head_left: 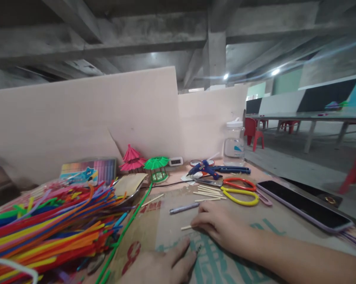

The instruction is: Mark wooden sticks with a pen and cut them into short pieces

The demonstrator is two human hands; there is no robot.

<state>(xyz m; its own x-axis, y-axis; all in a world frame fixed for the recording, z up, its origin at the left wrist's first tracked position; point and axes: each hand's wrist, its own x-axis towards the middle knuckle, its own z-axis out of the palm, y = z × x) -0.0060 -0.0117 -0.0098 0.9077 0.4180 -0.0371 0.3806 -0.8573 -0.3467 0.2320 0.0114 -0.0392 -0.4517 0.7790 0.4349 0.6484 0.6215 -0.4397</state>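
Observation:
My right hand (222,227) rests on a cardboard sheet (166,221) with its fingers curled together on a short wooden stick (186,227). My left hand (163,266) lies flat on the cardboard at the bottom edge, fingers stretched out, holding nothing. A grey pen (184,208) lies just beyond the right hand. Several more wooden sticks (209,192) lie further back beside yellow scissors (240,197) and red scissors (237,182).
A heap of coloured pipe cleaners (47,228) fills the left. A long green one (127,228) runs across the cardboard. Behind stand a pink paper pagoda (132,158), a green one (157,167), a marker box (89,171), a blue glue gun (204,167), a clear bottle (234,144). A phone (302,205) lies right.

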